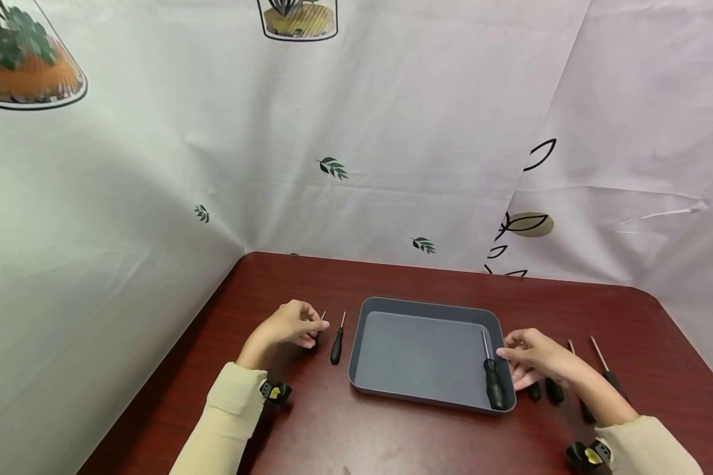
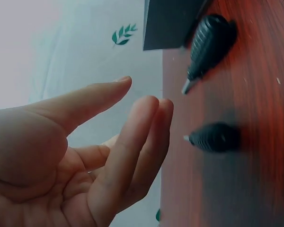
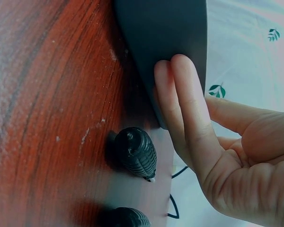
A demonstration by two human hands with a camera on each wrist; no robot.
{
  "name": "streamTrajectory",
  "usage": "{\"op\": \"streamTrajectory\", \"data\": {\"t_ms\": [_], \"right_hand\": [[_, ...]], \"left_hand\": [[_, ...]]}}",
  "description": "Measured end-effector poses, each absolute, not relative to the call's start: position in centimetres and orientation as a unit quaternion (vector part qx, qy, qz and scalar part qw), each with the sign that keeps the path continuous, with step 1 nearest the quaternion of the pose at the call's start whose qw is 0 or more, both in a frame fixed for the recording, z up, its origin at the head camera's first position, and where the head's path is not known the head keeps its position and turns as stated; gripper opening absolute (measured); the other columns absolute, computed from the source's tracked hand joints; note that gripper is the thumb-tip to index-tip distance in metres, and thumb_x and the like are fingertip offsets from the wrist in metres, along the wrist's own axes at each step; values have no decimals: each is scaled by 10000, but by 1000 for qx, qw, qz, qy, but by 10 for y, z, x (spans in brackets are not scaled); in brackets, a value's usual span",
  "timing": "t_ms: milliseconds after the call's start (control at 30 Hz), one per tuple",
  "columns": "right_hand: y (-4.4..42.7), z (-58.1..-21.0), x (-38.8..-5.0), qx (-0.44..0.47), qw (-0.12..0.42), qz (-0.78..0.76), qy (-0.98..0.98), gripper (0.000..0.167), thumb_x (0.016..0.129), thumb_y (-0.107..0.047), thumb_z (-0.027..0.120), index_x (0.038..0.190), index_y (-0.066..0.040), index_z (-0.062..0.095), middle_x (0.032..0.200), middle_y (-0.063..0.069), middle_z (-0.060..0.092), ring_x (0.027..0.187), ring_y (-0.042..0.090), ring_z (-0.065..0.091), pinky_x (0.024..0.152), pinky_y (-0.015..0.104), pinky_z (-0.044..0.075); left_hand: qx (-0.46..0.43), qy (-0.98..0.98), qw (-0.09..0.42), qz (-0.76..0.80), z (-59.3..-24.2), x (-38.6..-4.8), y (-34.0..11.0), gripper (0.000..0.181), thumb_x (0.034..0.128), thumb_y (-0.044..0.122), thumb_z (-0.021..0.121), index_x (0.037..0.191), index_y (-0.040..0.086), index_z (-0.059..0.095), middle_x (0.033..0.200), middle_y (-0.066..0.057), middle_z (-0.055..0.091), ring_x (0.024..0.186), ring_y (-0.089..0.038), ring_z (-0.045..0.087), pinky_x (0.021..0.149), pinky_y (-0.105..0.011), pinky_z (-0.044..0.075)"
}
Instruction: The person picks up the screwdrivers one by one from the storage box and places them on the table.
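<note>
A grey rectangular tray lies on the table, with one black-handled screwdriver along its right side. My right hand pinches the tray's right wall; the thumb is over the rim and straight fingers lie against the outside. Left of the tray, my left hand hovers above a small screwdriver, its thumb and fingers apart with nothing between them. Another small screwdriver lies between that hand and the tray.
Several black-handled screwdrivers lie right of the tray, partly hidden under my right hand and forearm; one is outermost. The red-brown wooden table meets white patterned cloth at the back and left.
</note>
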State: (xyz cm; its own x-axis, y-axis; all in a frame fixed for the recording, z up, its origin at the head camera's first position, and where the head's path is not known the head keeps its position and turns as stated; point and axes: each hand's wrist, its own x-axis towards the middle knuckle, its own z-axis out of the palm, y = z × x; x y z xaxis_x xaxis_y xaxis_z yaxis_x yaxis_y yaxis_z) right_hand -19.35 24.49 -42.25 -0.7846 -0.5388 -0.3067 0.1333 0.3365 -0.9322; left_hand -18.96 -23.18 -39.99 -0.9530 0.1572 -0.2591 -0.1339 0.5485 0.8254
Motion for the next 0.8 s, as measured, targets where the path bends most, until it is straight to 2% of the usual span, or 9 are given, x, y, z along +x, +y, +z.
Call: {"op": "streamTrajectory", "data": {"t_ms": [433,667,800], "right_hand": [[246,-423,-192,-128,308,-558,760,494,1033,-64,512,1294,292,290,782,150,600,611,223,696,607,425,620],[244,-422,-195,-141,304,-559,759,374,1028,-53,521,1214,248,400,771,149,604,608,231,700,607,433,619],[245,-421,-195,-143,303,-560,758,382,1027,-52,523,1218,251,389,781,149,602,613,233,702,612,434,619]], "left_hand": [[75,839,186,505,-397,-189,-200,224,931,137,721,963,-60,620,814,-180,659,612,-174,678,652,-410,624],[112,836,190,503,-389,-187,-181,222,927,167,727,957,-33,637,814,-149,665,618,-168,682,646,-376,624],[123,826,200,513,-384,-185,-168,204,924,153,729,966,-29,647,826,-157,672,623,-172,687,651,-385,624]]}}
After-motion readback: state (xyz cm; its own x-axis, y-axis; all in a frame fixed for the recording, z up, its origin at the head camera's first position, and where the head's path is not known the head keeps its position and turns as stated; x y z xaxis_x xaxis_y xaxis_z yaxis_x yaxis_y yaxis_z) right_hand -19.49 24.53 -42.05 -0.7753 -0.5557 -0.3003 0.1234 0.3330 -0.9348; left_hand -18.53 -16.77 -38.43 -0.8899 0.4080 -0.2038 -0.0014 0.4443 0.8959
